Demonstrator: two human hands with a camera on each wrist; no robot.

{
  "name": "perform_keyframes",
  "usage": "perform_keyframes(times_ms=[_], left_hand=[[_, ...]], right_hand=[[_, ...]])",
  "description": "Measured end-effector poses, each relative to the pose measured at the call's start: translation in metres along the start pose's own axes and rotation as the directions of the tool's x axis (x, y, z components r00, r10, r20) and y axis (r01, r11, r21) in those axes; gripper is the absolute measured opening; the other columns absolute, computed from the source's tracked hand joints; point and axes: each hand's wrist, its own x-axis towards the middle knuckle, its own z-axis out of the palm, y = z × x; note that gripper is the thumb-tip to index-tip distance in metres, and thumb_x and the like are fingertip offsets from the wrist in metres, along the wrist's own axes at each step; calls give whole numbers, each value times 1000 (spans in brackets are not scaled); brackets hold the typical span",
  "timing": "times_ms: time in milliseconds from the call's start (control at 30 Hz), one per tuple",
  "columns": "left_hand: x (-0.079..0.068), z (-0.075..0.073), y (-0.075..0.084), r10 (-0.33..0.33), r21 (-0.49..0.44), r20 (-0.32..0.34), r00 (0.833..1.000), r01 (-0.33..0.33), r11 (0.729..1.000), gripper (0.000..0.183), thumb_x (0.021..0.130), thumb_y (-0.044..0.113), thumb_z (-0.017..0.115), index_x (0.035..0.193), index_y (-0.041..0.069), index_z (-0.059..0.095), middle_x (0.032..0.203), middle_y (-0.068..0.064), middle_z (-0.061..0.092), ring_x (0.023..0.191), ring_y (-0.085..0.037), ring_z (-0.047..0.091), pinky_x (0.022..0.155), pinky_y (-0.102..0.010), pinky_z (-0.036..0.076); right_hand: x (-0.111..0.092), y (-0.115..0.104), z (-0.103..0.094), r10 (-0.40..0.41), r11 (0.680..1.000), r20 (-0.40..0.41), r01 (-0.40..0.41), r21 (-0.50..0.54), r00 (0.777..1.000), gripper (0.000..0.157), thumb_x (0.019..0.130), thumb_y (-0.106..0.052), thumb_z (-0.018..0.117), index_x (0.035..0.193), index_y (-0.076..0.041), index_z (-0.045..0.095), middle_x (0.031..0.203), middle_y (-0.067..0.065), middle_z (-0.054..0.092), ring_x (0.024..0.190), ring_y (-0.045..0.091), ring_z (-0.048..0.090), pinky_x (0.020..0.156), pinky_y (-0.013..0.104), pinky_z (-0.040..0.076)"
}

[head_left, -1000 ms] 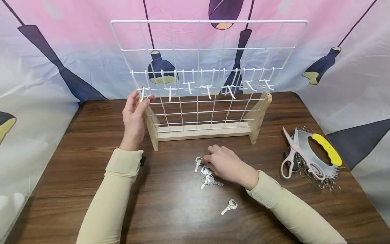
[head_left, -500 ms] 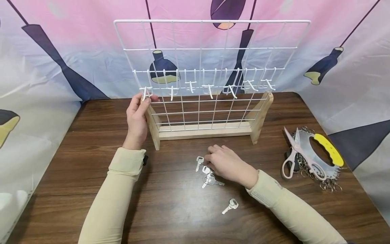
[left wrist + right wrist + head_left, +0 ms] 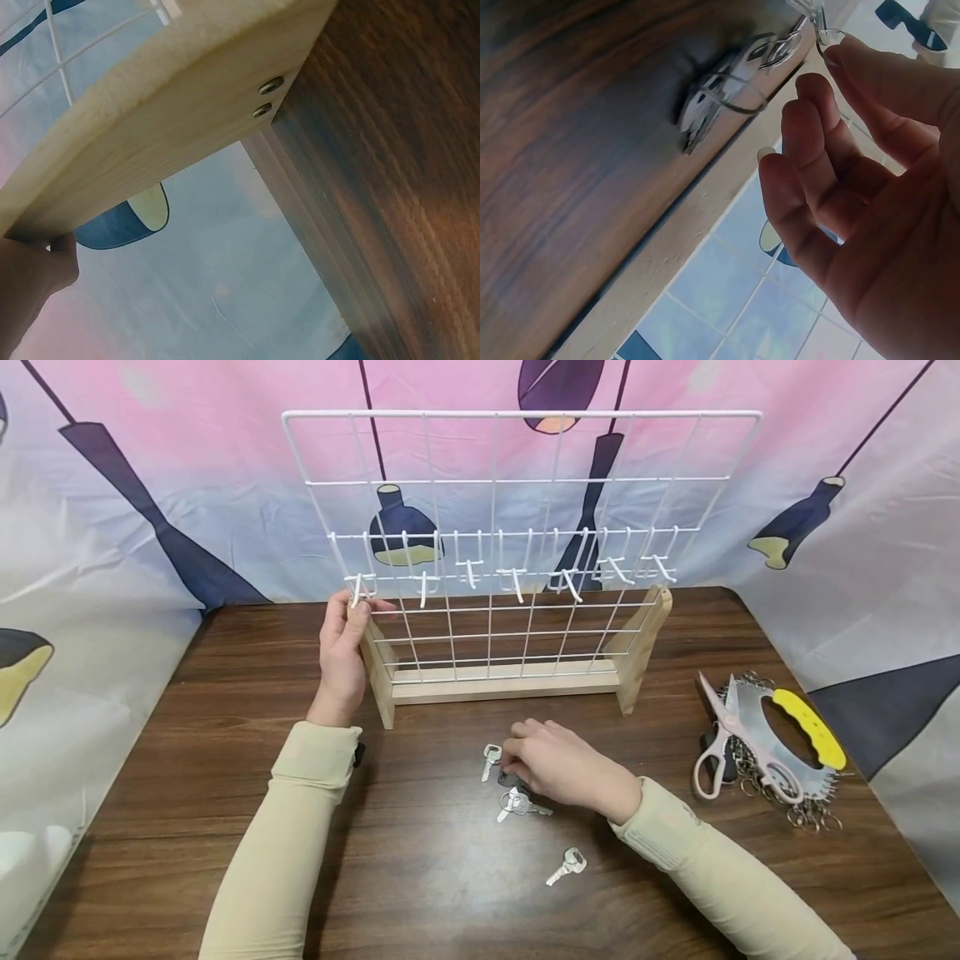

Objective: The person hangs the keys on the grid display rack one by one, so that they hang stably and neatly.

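My left hand point(image 3: 342, 656) grips the top of the left wooden leg point(image 3: 377, 677) of a white wire grid rack point(image 3: 487, 631). In the left wrist view, the hand point(image 3: 34, 281) is at the end of that leg point(image 3: 180, 105). Low over the table, my right hand point(image 3: 562, 768) pinches a key point(image 3: 511, 779) by its split ring point(image 3: 829, 46), between thumb and forefinger. Close by lie a single key point(image 3: 491, 762) and a small overlapping group of keys point(image 3: 519, 803). Another key point(image 3: 567, 865) lies nearer the front. Several white hooks point(image 3: 513, 583) line one bar of the grid.
On the right of the dark wooden table point(image 3: 420, 877) lie pink scissors point(image 3: 726, 727) across a toothed metal piece with a yellow handle point(image 3: 808, 727). Split rings point(image 3: 813, 815) gather at its edge. A patterned cloth point(image 3: 217, 485) hangs behind and at the sides.
The key under my right fingertips has turned from bright silver, lying flat, to dark and tilted. My left hand keeps its grip on the rack's leg.
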Motion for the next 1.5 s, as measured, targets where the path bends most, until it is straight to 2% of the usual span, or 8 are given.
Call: perform_keyframes(times_ms=[233,367,600,800,967,1133,1300,1500], left_hand=[[0,-2,-4,88,57,16,996,-88,994,16,102,8,39,110,4,52,93,-14,65,88,-23,64,97,-35,41],[0,-2,-6,101,50,24,995,-103,993,15,102,7,40,111,4,51,94,-15,63,89,-23,63,97,-38,43],[0,-1,-6,122,65,30,992,-124,990,20,102,8,40,113,-7,47,95,-22,60,89,-24,64,94,-37,46],[0,0,-6,134,66,21,991,-135,989,18,103,10,36,111,0,49,95,-29,57,89,-21,64,90,-33,48],[0,0,-7,126,53,7,992,-126,991,18,103,8,34,110,1,49,93,-16,61,88,-23,63,91,-33,48],[1,1,-9,130,68,-6,992,-129,989,17,103,7,34,108,5,50,91,-12,62,87,-21,63,91,-35,48],[-1,3,-11,137,79,-9,991,-136,988,17,103,7,34,109,5,50,91,-13,62,87,-19,64,90,-33,48],[-2,3,-10,130,101,-8,991,-129,987,19,103,6,32,111,1,48,92,-13,62,87,-19,63,90,-33,48]], right_hand=[[1,-4,-4,-8,997,27,6,74,1000,5,92,-18,68,88,-20,69,81,-10,54,79,10,54,68,28,49],[3,-6,-7,-8,994,29,5,111,1000,5,94,-19,66,89,-19,68,83,-10,56,78,8,53,69,27,50],[5,-9,-14,-19,976,37,10,215,999,5,96,-21,63,92,-19,65,87,-11,57,81,5,54,74,27,51],[8,-11,-21,1,952,30,-10,305,1000,3,96,-20,61,95,-18,64,92,-11,58,83,5,55,76,27,51],[11,-11,-24,22,932,-10,-17,361,1000,4,97,-20,61,96,-20,64,92,-14,60,82,4,56,74,25,50],[17,-13,-27,49,884,-70,-11,467,996,4,97,-20,61,97,-18,65,88,-14,59,77,3,55,69,21,50],[25,-18,-32,102,811,-143,1,585,984,3,95,-15,65,97,-15,67,88,-9,63,78,5,57,70,21,52],[38,-28,-44,193,727,-192,-9,686,962,5,94,-16,66,97,-16,69,86,-5,66,75,7,58,68,25,53]])
